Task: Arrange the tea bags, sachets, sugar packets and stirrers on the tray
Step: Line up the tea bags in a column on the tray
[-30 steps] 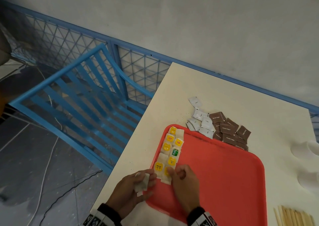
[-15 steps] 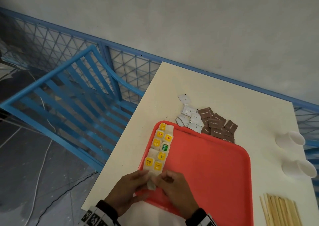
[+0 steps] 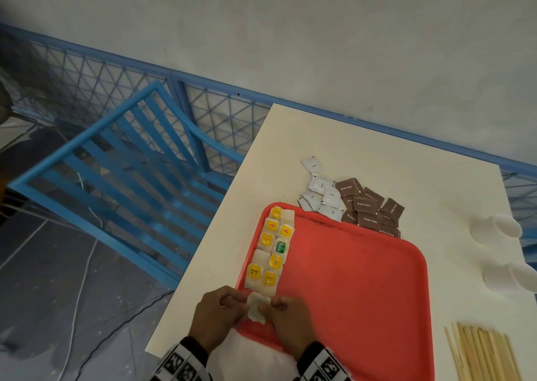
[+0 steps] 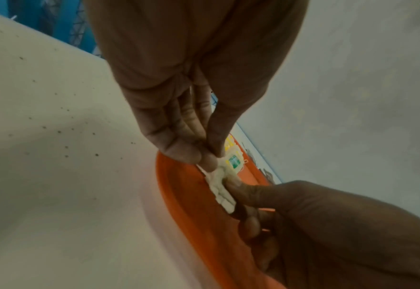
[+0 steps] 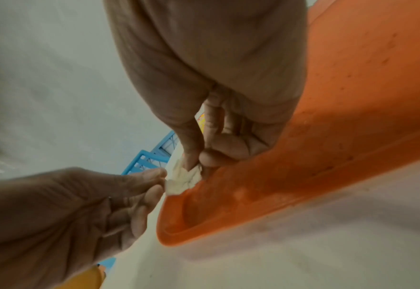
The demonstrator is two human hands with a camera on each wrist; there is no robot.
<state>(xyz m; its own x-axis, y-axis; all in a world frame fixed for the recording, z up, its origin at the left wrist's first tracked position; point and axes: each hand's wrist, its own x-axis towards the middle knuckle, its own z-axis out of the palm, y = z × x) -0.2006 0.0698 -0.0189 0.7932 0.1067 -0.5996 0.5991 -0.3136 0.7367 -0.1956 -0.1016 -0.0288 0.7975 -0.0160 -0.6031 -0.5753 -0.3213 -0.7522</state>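
Both hands now meeting on one tea bag [image 3: 256, 308] at the tray's [image 3: 363, 279] near-left corner: left hand [image 3: 215, 316] and right hand [image 3: 290, 321] fingers pinching it from either side. A second ago right hand was pressing the row; next bag is being straightened to extend it.

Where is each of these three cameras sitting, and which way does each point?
Head: worn on the head, looking down at the red tray, both hands and patterned cuffs.
Left wrist: along the left hand to the pinched tea bag.
Right wrist: along the right hand, tray rim below.
Shared: all three show both hands pinching that tea bag.
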